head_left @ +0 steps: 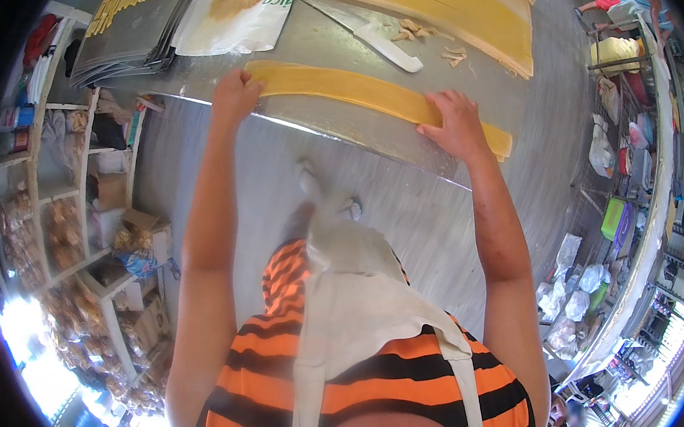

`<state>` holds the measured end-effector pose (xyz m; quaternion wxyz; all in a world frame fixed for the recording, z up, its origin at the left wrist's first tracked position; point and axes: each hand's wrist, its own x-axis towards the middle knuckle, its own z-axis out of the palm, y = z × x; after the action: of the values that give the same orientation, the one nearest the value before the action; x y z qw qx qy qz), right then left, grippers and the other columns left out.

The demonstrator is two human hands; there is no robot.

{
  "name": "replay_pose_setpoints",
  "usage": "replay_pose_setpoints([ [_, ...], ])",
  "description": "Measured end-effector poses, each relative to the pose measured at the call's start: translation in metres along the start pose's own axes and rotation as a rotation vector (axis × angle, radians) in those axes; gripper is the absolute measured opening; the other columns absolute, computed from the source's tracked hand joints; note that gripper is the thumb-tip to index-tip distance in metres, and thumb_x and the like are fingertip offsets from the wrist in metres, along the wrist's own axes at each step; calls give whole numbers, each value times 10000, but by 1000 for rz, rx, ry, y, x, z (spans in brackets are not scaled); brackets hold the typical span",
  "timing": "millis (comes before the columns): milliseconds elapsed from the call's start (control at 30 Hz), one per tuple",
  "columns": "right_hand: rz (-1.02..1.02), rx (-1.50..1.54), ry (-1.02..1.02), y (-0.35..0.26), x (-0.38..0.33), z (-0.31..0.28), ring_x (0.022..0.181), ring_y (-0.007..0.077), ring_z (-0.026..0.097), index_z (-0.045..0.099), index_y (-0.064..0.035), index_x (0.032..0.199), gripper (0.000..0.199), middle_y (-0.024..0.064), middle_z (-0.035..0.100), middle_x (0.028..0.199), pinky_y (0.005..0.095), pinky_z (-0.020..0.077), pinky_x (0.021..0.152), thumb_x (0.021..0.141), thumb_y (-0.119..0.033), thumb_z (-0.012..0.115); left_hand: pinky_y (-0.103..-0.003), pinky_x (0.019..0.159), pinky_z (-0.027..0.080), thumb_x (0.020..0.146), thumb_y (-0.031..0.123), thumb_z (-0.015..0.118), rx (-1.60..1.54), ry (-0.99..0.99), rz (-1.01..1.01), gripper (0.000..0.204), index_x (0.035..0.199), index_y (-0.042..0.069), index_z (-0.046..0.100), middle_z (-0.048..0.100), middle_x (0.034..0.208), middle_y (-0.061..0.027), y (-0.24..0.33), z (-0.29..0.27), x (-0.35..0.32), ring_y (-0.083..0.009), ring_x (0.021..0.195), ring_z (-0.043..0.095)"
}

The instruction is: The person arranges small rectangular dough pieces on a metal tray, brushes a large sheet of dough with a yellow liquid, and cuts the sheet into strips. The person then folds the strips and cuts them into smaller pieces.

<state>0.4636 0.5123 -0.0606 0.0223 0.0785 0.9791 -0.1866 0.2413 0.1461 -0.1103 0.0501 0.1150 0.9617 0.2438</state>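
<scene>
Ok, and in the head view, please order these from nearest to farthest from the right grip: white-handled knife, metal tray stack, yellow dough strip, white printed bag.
1. Yellow dough strip: touching the right grip.
2. White-handled knife: ahead, to the left.
3. White printed bag: farther left.
4. Metal tray stack: farthest left.

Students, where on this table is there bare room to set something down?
Bare metal shows between the white bag, the knife and the dough strip; another patch, widening rightward, lies between the strip and the near edge of the table. Crowded: upper left, trays and bag; upper right, dough scraps and knife near the dough sheets.
</scene>
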Motion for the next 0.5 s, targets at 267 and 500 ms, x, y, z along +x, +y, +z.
replay_pose_setpoints([
  [267, -25, 34, 39, 5, -5, 3, 1154, 290, 563, 665, -117, 1207, 573, 90, 630, 1180, 468, 399, 987, 687, -301, 820, -442, 885, 509, 836, 267, 734, -134, -10, 57, 396, 1179, 90, 648, 688, 1074, -165, 5, -15, 28, -354, 1017, 654],
  [500, -60, -3, 79, -12, 0, 12, 1173, 296, 566, 624, -124, 1300, 625, 102, 624, 1225, 459, 399, 1001, 723, -270, 814, -449, 1063, 419, 722, 255, 842, 189, -6, 689, 681, 1346, 138, 594, 556, 1372, -123, 71, -2, -8, -326, 1268, 515],
])
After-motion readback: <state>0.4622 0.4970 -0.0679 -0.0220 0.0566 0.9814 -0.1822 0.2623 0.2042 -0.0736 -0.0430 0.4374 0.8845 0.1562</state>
